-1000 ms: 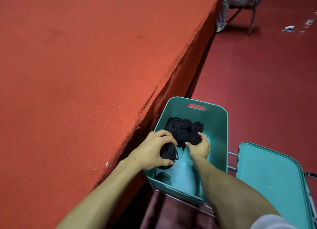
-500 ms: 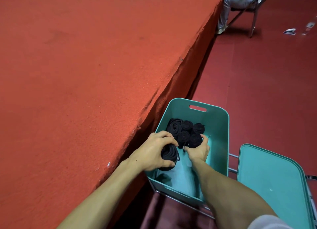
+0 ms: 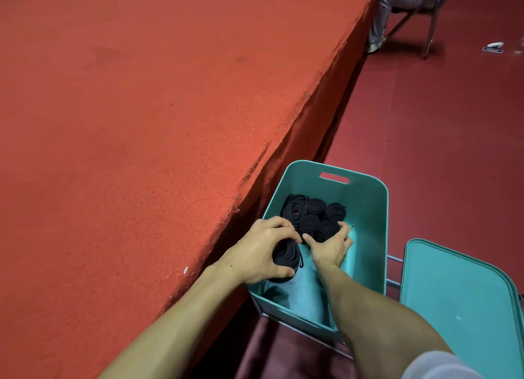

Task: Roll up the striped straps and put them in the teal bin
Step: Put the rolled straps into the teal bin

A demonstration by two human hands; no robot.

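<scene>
Rolled straps [image 3: 314, 217], dark, six in all, lie inside the one teal bin [image 3: 368, 236]. Five are clustered at its far end, and the sixth roll [image 3: 286, 255] is gripped in the curled left hand [image 3: 255, 253] by the bin's left wall. The right hand [image 3: 330, 246], fingers spread, presses against the cluster's nearest rolls. One teal lid [image 3: 459, 307] lies beside the bin.

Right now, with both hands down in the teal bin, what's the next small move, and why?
Probably lower the left hand and release its rolled strap onto the bare floor of the teal bin, beside the pile of rolls. The roll is already inside the bin, and the right hand rests against the pile, steadying it.
</scene>
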